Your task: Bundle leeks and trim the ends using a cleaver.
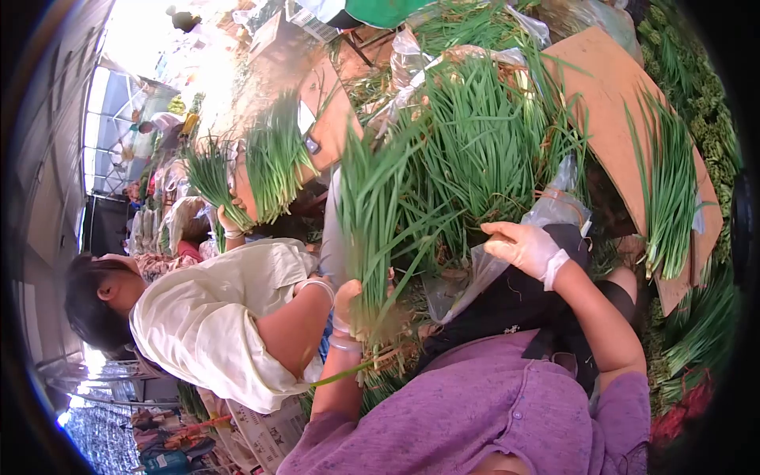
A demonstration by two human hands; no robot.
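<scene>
My left hand [345,307], in a thin pale glove, grips a bunch of garlic chives [378,202] near its stem ends; the leaves point up and away. Close to my lap, my gloved right hand [518,247] hangs just in front of the big heap of garlic chives [483,134]. Its fingers are drawn together, and whether a stalk is between them cannot be made out. Clear plastic sheeting [475,277] lies under the heap and against my dark apron [491,305].
A board [602,71] on the right bears a chive bunch [669,186]. Another board [336,99] at the left carries a bunch [273,158]. Beside my left arm sits a co-worker in a cream shirt [222,317], whose hand [232,218] holds chives. More greens lie along the right edge.
</scene>
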